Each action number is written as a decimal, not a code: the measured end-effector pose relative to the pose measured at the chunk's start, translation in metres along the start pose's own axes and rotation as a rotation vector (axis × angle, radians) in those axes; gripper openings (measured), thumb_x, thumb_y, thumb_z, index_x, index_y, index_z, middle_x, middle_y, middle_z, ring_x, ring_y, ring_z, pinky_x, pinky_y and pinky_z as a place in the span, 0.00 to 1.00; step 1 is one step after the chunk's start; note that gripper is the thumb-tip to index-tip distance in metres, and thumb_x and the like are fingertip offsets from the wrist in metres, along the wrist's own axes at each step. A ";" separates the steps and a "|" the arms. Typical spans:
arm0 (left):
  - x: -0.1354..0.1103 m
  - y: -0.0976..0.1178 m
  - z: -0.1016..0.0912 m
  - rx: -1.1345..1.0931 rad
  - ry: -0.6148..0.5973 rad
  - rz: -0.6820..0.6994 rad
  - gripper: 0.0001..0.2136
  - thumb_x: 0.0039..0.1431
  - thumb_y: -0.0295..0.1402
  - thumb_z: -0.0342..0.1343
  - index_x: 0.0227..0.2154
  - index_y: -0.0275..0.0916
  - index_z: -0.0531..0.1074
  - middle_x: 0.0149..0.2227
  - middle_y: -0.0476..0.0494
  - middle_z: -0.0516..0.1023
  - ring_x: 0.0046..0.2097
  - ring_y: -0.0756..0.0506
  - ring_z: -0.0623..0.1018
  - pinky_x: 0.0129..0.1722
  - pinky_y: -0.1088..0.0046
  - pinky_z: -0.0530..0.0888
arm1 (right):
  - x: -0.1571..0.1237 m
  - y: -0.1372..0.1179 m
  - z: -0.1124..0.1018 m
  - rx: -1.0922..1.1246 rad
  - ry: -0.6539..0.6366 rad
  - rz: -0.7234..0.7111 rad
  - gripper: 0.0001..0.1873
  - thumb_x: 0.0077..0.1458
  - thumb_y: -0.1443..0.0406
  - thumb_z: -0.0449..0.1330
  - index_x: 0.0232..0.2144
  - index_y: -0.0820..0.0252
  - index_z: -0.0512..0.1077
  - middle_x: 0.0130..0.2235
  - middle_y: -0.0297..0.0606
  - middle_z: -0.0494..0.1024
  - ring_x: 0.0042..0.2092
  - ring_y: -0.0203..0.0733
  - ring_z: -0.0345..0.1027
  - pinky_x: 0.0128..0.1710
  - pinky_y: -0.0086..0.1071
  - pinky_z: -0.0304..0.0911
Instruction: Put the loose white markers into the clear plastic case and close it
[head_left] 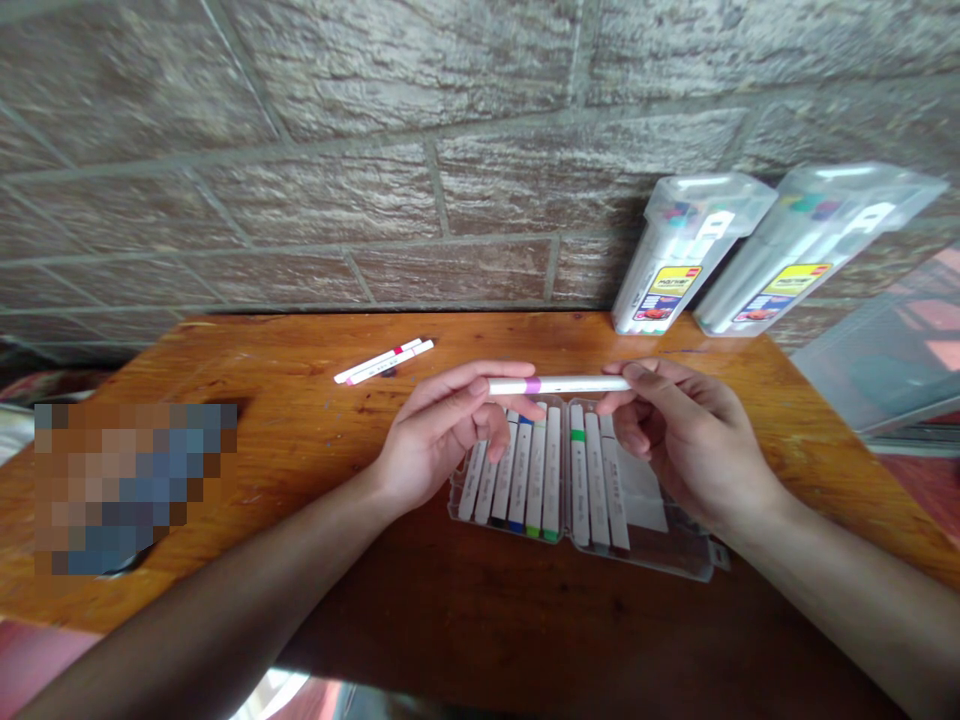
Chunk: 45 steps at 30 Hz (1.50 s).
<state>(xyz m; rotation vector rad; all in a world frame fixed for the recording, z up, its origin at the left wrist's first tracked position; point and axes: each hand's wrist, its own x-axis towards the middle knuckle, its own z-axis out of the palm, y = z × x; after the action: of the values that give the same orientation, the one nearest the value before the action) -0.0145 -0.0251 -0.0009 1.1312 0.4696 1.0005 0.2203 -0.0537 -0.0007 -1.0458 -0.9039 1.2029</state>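
I hold a white marker with a purple band (pixel 559 384) level between both hands, above an open clear marker case (pixel 679 560). My left hand (pixel 442 430) pinches the marker's left end with thumb and fingers. My right hand (pixel 694 440) grips its right end the same way. Inside the case lie several white markers (pixel 536 470) with coloured bands, side by side. Part of the case's right side holds no markers.
Two white markers (pixel 384 362) lie loose on the wooden table (pixel 300 420) behind my left hand. Two closed clear marker boxes (pixel 686 250) lean against the brick wall at the back right. A clear lid or tray (pixel 885 360) sits at the right edge.
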 end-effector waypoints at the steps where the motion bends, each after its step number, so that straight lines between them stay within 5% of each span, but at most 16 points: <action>1: 0.000 0.000 0.001 0.004 0.005 0.000 0.15 0.70 0.38 0.59 0.53 0.36 0.83 0.41 0.33 0.88 0.26 0.50 0.76 0.29 0.73 0.72 | 0.000 0.000 0.000 -0.001 -0.001 0.001 0.11 0.57 0.58 0.71 0.36 0.61 0.81 0.27 0.38 0.83 0.18 0.31 0.57 0.16 0.28 0.52; 20: 0.002 -0.003 0.000 0.048 0.064 -0.006 0.14 0.68 0.36 0.61 0.51 0.38 0.83 0.39 0.35 0.88 0.26 0.51 0.74 0.27 0.75 0.71 | 0.001 0.002 -0.001 -0.038 0.021 -0.033 0.12 0.59 0.57 0.71 0.35 0.60 0.82 0.27 0.37 0.82 0.18 0.31 0.57 0.16 0.28 0.53; 27: 0.004 -0.002 0.002 0.142 0.175 -0.035 0.14 0.64 0.37 0.65 0.48 0.34 0.85 0.37 0.34 0.89 0.25 0.51 0.73 0.29 0.73 0.72 | 0.001 0.004 -0.003 -0.063 0.013 -0.090 0.12 0.61 0.57 0.70 0.36 0.61 0.82 0.27 0.37 0.82 0.19 0.30 0.59 0.17 0.28 0.55; 45: 0.002 -0.002 0.008 0.415 0.215 0.079 0.11 0.62 0.36 0.69 0.43 0.35 0.84 0.34 0.39 0.88 0.24 0.52 0.76 0.25 0.77 0.72 | -0.002 0.006 -0.005 -0.159 -0.047 -0.167 0.10 0.66 0.58 0.67 0.37 0.58 0.81 0.29 0.36 0.83 0.20 0.30 0.62 0.18 0.27 0.58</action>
<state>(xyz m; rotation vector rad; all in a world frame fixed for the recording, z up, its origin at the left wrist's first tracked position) -0.0062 -0.0276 0.0009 1.4256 0.8383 1.1307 0.2231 -0.0561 -0.0079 -1.0493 -1.1160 1.0321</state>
